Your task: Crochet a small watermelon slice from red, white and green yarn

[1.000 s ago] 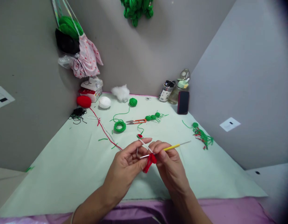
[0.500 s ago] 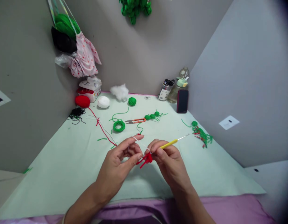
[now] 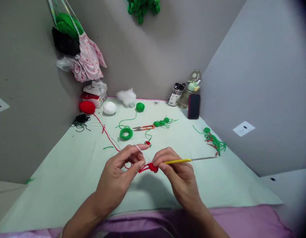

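Observation:
A small red crocheted piece (image 3: 153, 167) hangs over the middle of the mat between my hands. My left hand (image 3: 118, 175) pinches red yarn strands (image 3: 143, 169) at the piece's left side, with white yarn (image 3: 139, 149) running over its raised index finger. Across my right hand (image 3: 176, 172) lies a double-ended crochet hook with a yellow grip (image 3: 179, 161), its bare metal end pointing right. The thumb and fingers of that hand close round the hook and touch the piece. Any hook end on the left is hidden.
Beyond my hands lie orange-handled thread snips (image 3: 144, 128), a green yarn coil (image 3: 126, 133) and a small red-and-green piece (image 3: 148, 143). Red (image 3: 87, 107) and white (image 3: 109, 108) yarn balls sit back left. A phone (image 3: 193, 106) leans back right, near green trimmings (image 3: 216, 142).
My left hand has shifted left, drawing the white strand and red loops out. The hook lies flatter and farther right, showing more metal shaft. My right fingertips now close against the red piece.

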`<state>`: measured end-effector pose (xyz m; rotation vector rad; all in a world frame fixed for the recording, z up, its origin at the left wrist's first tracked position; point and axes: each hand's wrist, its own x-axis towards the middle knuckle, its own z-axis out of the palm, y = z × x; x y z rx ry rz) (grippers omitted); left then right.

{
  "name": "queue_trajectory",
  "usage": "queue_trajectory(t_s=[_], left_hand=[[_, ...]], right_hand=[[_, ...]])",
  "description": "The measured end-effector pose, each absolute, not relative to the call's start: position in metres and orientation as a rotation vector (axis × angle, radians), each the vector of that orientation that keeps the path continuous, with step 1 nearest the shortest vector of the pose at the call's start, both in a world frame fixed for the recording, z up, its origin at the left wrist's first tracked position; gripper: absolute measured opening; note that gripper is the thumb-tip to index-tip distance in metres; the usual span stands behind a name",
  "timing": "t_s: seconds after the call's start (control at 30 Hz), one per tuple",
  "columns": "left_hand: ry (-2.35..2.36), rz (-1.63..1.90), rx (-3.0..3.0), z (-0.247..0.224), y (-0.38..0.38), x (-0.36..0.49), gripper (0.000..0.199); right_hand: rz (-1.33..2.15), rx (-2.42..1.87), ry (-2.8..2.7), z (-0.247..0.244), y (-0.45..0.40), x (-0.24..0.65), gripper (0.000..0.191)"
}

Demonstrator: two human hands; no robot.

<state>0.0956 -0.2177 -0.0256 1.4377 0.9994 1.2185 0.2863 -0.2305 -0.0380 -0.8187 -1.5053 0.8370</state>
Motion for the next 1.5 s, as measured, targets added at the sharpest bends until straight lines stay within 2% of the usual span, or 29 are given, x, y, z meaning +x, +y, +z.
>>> queue_trajectory(t_s=[0.4, 0.67, 0.93, 1.13, 1.33, 1.5], left_hand=[[0.916, 1.123, 1.148, -0.03, -0.22, 0.102, 0.033], [0.92, 1.101, 1.124, -0.028, -0.219, 0.101, 0.039], [0.922, 1.121, 1.032, -0.028, -0.219, 0.103, 0.041], [0.845, 1.163, 0.86, -0.031, -0.225, 0.117, 0.034], [0.898, 1.185, 0.954, -0.033, -0.225, 0.119, 0.053], [1.009, 1.193, 1.113, -0.028, -0.22, 0.11, 0.047]], right_hand=[[0.55, -0.854, -1.554, -0.039, -0.238, 0.284, 0.024], [0.657, -0.863, -1.459, -0.035, -0.235, 0.283, 0.009], [0.612, -0.848, -1.452, -0.036, -0.236, 0.279, 0.017], [0.497, -0.849, -1.449, -0.041, -0.236, 0.277, 0.023], [0.503, -0.844, -1.421, -0.043, -0.231, 0.275, 0.021], [0.576, -0.798, -1.407, -0.041, -0.23, 0.273, 0.023]])
